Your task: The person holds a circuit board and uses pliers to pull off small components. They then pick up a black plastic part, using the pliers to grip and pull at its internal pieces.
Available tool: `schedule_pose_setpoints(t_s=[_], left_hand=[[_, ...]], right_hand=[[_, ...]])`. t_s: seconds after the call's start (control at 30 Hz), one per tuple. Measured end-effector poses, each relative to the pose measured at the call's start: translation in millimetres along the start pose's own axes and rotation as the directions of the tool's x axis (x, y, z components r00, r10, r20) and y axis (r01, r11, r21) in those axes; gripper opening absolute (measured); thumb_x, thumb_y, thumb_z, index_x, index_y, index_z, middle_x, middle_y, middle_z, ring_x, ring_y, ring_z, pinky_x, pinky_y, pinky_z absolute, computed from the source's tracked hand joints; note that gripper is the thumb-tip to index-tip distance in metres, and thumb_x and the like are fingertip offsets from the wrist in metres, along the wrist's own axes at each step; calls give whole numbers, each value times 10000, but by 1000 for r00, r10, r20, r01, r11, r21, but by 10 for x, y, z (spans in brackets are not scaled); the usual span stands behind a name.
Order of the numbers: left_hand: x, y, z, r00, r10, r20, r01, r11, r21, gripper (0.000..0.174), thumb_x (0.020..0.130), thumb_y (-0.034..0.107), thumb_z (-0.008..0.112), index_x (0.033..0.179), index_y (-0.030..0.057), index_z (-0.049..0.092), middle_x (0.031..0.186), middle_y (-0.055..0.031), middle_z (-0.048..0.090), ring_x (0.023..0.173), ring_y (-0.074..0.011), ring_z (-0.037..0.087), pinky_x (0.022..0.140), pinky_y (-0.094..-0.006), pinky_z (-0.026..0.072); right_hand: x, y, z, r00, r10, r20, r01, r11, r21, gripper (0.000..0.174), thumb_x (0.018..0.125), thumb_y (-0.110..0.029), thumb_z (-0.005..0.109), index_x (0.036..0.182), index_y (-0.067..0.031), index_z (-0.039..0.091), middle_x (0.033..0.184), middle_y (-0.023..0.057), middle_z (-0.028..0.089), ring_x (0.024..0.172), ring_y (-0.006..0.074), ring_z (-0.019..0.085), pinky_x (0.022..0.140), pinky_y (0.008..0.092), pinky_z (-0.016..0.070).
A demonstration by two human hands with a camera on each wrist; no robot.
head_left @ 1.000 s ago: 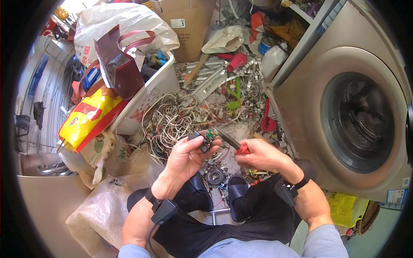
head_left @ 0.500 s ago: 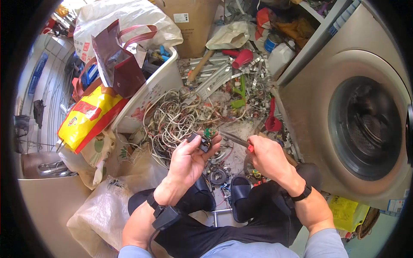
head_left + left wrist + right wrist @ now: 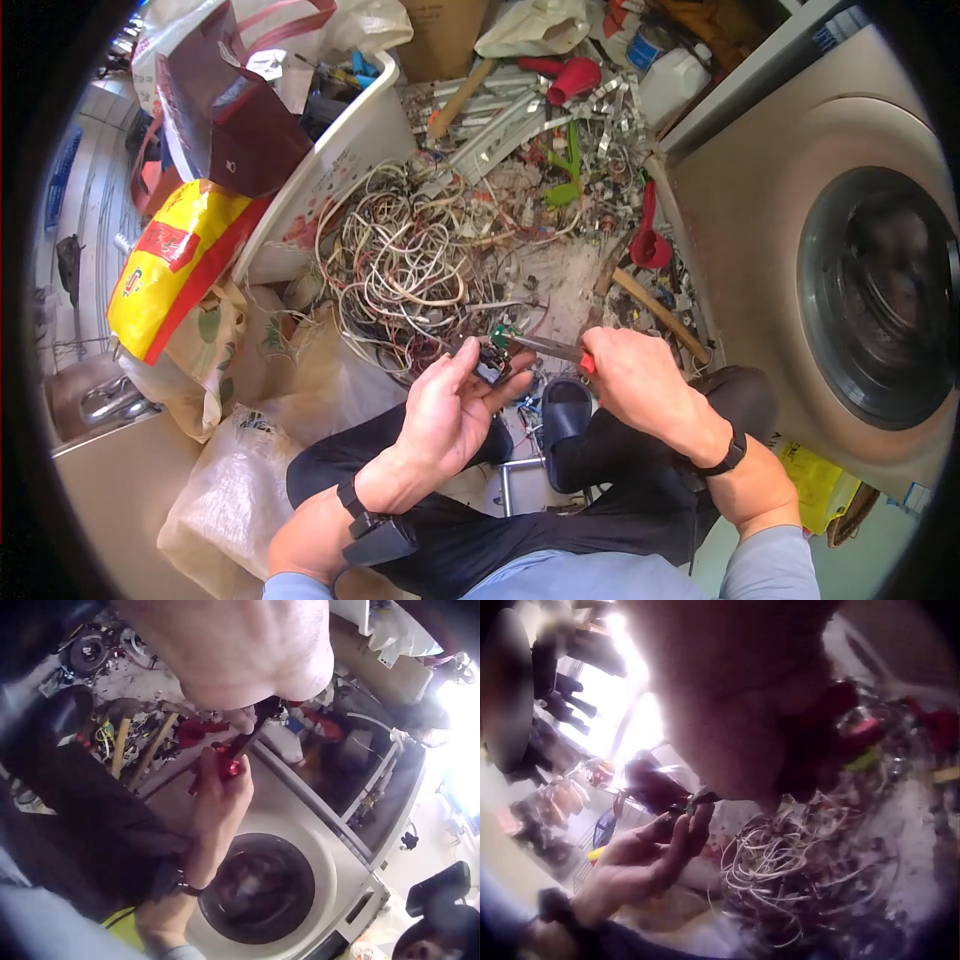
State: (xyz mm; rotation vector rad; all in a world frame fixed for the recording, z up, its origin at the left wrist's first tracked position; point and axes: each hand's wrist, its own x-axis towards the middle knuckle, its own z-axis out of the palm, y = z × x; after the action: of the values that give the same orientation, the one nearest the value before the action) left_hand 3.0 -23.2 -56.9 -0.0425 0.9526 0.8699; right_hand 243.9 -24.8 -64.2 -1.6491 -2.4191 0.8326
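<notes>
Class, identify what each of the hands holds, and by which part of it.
Left hand: a small black electronic part with a green circuit board, held by its black body. Right hand: a red-handled metal tool, held by its handle.

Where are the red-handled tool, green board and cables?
Red-handled tool [image 3: 548, 346]: head view, on its metal shaft.
Green board [image 3: 502, 335]: head view, on its green surface.
Cables [image 3: 418, 252]: head view, on the tangle's middle.

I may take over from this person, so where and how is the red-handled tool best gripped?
Probably round its red handle, coming from the right in the head view: the slim metal end points left toward the electronic part in the left hand. The right hand grips the handle end.
</notes>
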Motion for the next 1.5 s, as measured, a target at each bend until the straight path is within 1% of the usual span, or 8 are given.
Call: schedule_pose_setpoints(t_s=[0.27, 0.57, 0.7, 0.8, 0.97, 1.1, 1.3, 1.5], left_hand=[[97, -7, -123, 995, -66, -77, 64, 997, -31, 337, 1112, 237, 431, 1191, -46, 596, 1197, -181, 686, 1174, -324, 667, 1005, -471, 564], [186, 6, -163, 970, -158, -184, 167, 985, 33, 368, 1107, 281, 456, 1205, -51, 581, 1203, -185, 679, 1135, -339, 687, 871, -393, 633], [208, -2, -161, 967, -180, -183, 191, 980, 48, 366, 1105, 283, 460, 1201, -48, 583, 1196, -185, 681, 1118, -340, 694, 853, -383, 641], [225, -6, -207, 968, -191, -165, 203, 978, 56, 363, 1104, 276, 459, 1187, -51, 592, 1173, -188, 687, 1110, -339, 697, 852, -387, 642], [229, -13, -173, 989, -84, -124, 105, 979, 175, 357, 1074, 177, 526, 1351, -35, 451, 1185, -187, 655, 1056, -328, 707, 850, -397, 638], [245, -11, -162, 992, -62, -112, 84, 975, 206, 367, 1061, 162, 548, 1385, 13, 461, 1153, -164, 663, 1002, -319, 723, 811, -377, 648], [298, 91, -230, 990, -120, 77, 99, 967, 235, 472, 1035, 156, 599, 1420, -24, 392, 1183, -213, 639, 1020, -341, 711, 842, -417, 633], [349, 172, -196, 971, -183, 155, 127, 941, 312, 456, 1010, 144, 633, 1411, 21, 451, 1163, -218, 670, 944, -304, 720, 713, -345, 609]], right_hand=[[45, 1, 147, 999, -30, -10, 30, 996, -81, 109, 846, -72, 630, 909, -10, 566, 785, 143, 635, 730, 342, 679, 622, 456, 561], [40, 69, 170, 980, -28, 196, -1, 989, 145, 144, 891, -99, 632, 885, 25, 558, 731, 198, 661, 670, 388, 687, 593, 482, 552], [63, 84, 82, 940, 18, 340, -96, 972, 213, 169, 901, -107, 650, 910, 37, 561, 688, 220, 644, 694, 430, 674, 615, 502, 530], [65, 94, 49, 914, 42, 402, -150, 959, 241, 188, 891, -121, 680, 943, 26, 576, 707, 223, 638, 737, 450, 663, 645, 514, 513], [80, 130, 21, 897, 58, 439, -172, 959, 225, 203, 904, -162, 696, 948, 14, 603, 737, 218, 656, 759, 451, 662, 673, 528, 511], [68, 187, -14, 887, 33, 460, -201, 926, 321, 223, 913, -189, 695, 930, 21, 621, 769, 229, 675, 802, 446, 676, 710, 521, 524], [125, 238, -137, 838, 25, 545, -264, 893, 365, 246, 914, -229, 711, 938, 6, 642, 817, 220, 686, 860, 424, 680, 749, 485, 524], [112, 320, -234, 824, -2, 566, -272, 876, 398, 248, 907, -235, 710, 960, 1, 654, 850, 220, 701, 895, 433, 680, 770, 493, 524]])
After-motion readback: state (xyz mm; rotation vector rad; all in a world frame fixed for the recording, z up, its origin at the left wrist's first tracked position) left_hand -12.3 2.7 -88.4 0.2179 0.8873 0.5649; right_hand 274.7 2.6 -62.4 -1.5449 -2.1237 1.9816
